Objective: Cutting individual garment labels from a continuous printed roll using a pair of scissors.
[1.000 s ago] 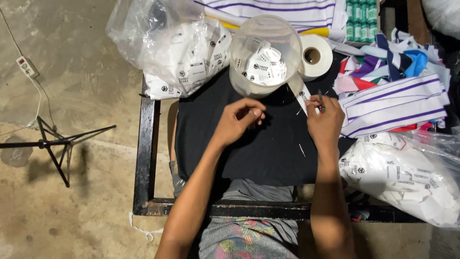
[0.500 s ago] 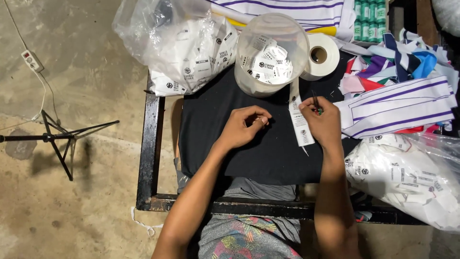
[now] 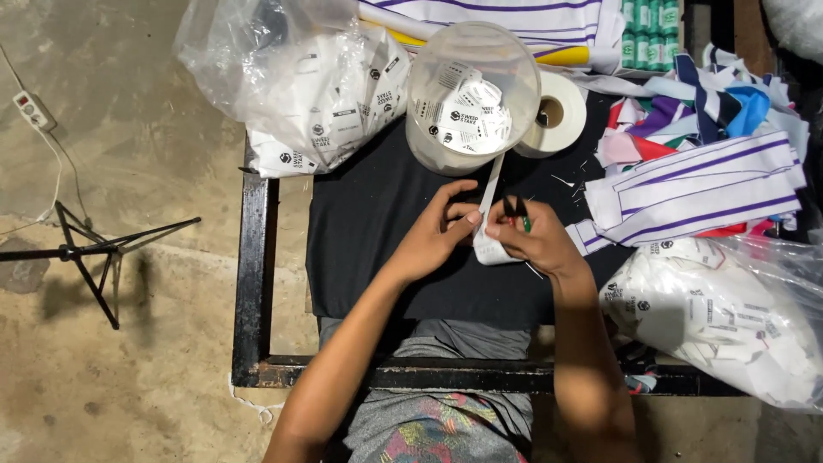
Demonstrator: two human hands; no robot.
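Over the black cloth desk (image 3: 369, 223), the left hand (image 3: 433, 236) pinches a thin white label strip (image 3: 490, 193); the right hand (image 3: 536, 244) grips small scissors (image 3: 517, 210) — round clear tub (image 3: 471, 94) of labels and tape roll (image 3: 553, 116) just beyond.

Free passage is left only on the black cloth mat (image 3: 377, 223), ahead of the black metal table frame (image 3: 254, 283). It is hemmed in by the clear plastic tub of white labels (image 3: 470, 94), the white tape roll (image 3: 553, 113), two clear label-filled bags (image 3: 300, 86) and the striped fabric strips (image 3: 703, 184)
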